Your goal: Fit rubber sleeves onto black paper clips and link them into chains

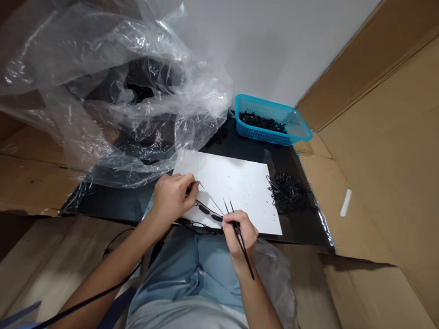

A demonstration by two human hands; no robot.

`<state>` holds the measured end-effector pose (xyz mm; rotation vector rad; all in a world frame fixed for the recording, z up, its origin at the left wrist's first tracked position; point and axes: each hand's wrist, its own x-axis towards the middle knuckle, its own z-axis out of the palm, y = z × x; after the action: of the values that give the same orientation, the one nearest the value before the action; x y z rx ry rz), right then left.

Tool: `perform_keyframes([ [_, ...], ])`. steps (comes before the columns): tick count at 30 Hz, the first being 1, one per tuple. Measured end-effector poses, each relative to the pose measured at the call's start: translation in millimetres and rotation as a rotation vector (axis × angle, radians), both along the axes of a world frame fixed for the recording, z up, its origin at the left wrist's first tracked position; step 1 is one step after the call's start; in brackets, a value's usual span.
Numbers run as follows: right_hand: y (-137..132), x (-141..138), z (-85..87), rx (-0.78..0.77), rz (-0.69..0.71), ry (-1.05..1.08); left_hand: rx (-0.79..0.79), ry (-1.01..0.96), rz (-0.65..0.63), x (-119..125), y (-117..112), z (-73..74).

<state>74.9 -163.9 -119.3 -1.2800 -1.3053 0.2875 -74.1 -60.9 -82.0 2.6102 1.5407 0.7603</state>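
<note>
My left hand (176,195) is closed in a pinch over the left side of a white sheet (237,177). Its fingertips grip one end of a thin dark strand (211,199) and what looks like a black strip with oval pieces (204,209). Strand and strip both stretch to my right hand (241,231), whose thumb and finger pinch their other ends. That same hand holds black tweezers (242,243), tips apart and pointing away from me over the paper. More black linked pieces (198,225) lie along the sheet's near edge, partly hidden by my hands.
A blue basket (267,136) of small black pieces stands at the back. Right of the sheet lies a tangled pile of black loops (288,192). Crumpled clear plastic (135,98) covers the left side. Cardboard (395,143) walls the right; black specks dot the paper.
</note>
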Motion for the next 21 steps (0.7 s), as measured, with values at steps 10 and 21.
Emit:
perform_keyframes([
  [10, -7.4, 8.4, -3.3, -0.005, 0.028, 0.045, -0.017, 0.049, 0.081, -0.7, -1.6, -0.3],
  [21, -18.7, 15.7, -2.0, -0.065, -0.066, 0.232, -0.011, 0.080, 0.119, -2.7, 1.4, 0.9],
])
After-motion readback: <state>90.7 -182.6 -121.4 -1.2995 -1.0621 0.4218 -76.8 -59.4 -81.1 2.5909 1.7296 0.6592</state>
